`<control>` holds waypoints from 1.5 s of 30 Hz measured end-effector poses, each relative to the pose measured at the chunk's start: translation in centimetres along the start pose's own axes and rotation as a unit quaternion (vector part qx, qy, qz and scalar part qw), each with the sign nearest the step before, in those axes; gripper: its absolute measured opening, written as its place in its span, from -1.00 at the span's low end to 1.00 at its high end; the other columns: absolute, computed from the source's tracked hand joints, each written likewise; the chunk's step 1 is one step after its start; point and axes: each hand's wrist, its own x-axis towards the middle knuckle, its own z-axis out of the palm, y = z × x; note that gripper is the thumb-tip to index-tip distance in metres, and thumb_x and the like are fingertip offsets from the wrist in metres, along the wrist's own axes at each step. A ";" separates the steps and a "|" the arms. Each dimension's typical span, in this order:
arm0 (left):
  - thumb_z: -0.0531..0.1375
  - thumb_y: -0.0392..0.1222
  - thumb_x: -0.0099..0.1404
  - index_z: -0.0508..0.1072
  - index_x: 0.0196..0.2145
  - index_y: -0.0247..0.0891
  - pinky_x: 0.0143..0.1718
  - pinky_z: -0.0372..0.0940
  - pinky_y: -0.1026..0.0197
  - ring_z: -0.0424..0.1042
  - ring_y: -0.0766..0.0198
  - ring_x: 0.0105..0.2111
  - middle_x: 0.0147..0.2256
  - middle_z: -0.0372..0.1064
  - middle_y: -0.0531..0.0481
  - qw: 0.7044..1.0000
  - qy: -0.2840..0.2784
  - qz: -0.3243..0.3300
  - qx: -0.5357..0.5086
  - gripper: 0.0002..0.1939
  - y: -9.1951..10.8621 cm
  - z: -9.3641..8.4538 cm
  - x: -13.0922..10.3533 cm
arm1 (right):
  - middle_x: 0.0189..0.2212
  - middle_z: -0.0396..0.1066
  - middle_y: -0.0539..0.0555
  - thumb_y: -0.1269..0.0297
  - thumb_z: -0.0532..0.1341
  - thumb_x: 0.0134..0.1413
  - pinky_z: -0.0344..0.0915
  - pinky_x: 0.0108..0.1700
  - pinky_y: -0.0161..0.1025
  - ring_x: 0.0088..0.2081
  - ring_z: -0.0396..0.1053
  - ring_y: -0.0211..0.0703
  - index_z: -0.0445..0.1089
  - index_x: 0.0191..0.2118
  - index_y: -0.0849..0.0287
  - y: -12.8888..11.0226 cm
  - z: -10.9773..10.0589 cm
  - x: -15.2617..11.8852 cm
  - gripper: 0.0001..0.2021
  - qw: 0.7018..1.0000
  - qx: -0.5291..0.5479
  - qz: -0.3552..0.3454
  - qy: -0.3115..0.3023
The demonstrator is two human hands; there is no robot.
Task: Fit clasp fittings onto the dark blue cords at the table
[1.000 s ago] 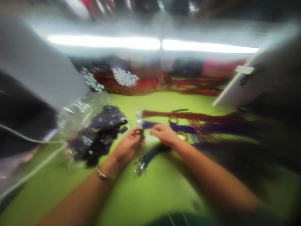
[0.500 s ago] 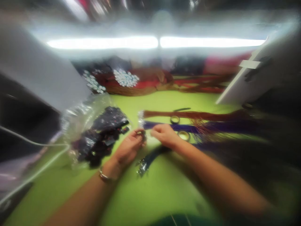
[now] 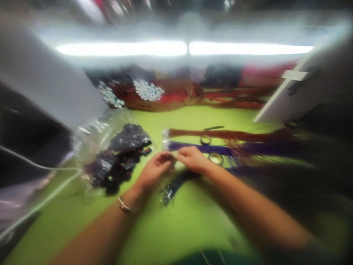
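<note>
My left hand (image 3: 157, 166) is closed in a pinch just left of the middle; what it grips is too small and blurred to name. Its fingertips meet those of my right hand (image 3: 191, 158), which is also pinched round something I cannot make out. Behind the hands lie a bundle of purple wires (image 3: 213, 149) and a bundle of brown wires (image 3: 190, 133), with pale ends at the left. A dark wire bundle (image 3: 176, 184) with shiny metal ends runs under my right wrist. To the left, black plastic parts (image 3: 121, 162) spill from a clear plastic bag (image 3: 91, 138).
Two tape rolls, one smaller (image 3: 205, 140) and one larger (image 3: 215, 159), lie by the purple wires. At the back are more red-brown wires (image 3: 176, 99) with white connectors (image 3: 149, 90). Grey panels (image 3: 52, 77) flank the green table (image 3: 165, 235). A white cable (image 3: 41, 208) runs along the left.
My left hand has moved slightly right and turned, so its fingertips now meet those of my right hand. The right hand has hardly moved.
</note>
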 end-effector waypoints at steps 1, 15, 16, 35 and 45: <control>0.30 -0.25 0.09 0.39 -0.17 -0.26 -0.39 0.30 0.28 0.40 0.34 -0.42 -0.31 0.42 -0.02 1.000 0.003 -0.008 -0.019 -0.68 0.1 0.1 -0.1 | -0.63 0.21 -0.07 0.32 0.12 -0.04 0.06 -0.45 -0.40 -0.53 0.11 -0.37 0.30 -0.60 0.25 0.0 0.0 0.0 -0.80 1.000 0.012 0.004 0.004; 0.32 -0.25 0.06 0.43 -0.20 -0.27 -0.40 0.27 0.28 0.38 0.35 -0.46 -0.37 0.41 -0.01 1.000 -0.009 -0.018 -0.014 -0.69 0.0 0.1 0.2 | -0.69 0.15 -0.09 0.42 0.08 -0.09 -0.06 -0.50 -0.37 -0.57 0.06 -0.37 0.16 -0.67 0.21 0.4 0.9 -0.5 -0.79 0.995 -0.102 -0.001 0.024; 0.32 -0.25 0.07 0.43 -0.19 -0.27 -0.40 0.27 0.27 0.38 0.34 -0.45 -0.37 0.41 -0.02 1.000 -0.016 -0.019 -0.006 -0.69 0.1 0.0 0.2 | -0.69 0.15 -0.09 0.42 0.08 -0.09 -0.06 -0.50 -0.37 -0.58 0.06 -0.37 0.16 -0.67 0.20 0.5 1.0 -0.5 -0.79 0.995 -0.101 0.002 0.022; 0.31 -0.22 0.08 0.44 -0.17 -0.29 -0.43 0.27 0.28 0.38 0.33 -0.47 -0.39 0.42 -0.04 0.998 -0.037 -0.012 0.040 -0.68 -0.3 -0.7 0.5 | -0.70 0.14 -0.10 0.39 0.07 -0.07 -0.04 -0.53 -0.39 -0.58 0.04 -0.39 0.17 -0.67 0.21 1.3 1.7 -0.5 -0.78 0.997 -0.062 0.014 0.038; 0.26 -0.13 0.14 0.39 -0.02 -0.30 -0.27 0.34 0.16 0.43 0.24 -0.33 -0.25 0.42 -0.15 1.000 -0.020 -0.005 -0.003 -0.56 0.2 0.1 0.3 | -0.43 0.43 0.04 0.25 0.17 -0.03 0.22 -0.34 -0.34 -0.41 0.32 -0.28 0.48 -0.36 0.22 -3.5 -9.6 -4.2 -0.81 0.997 -0.072 -0.012 0.039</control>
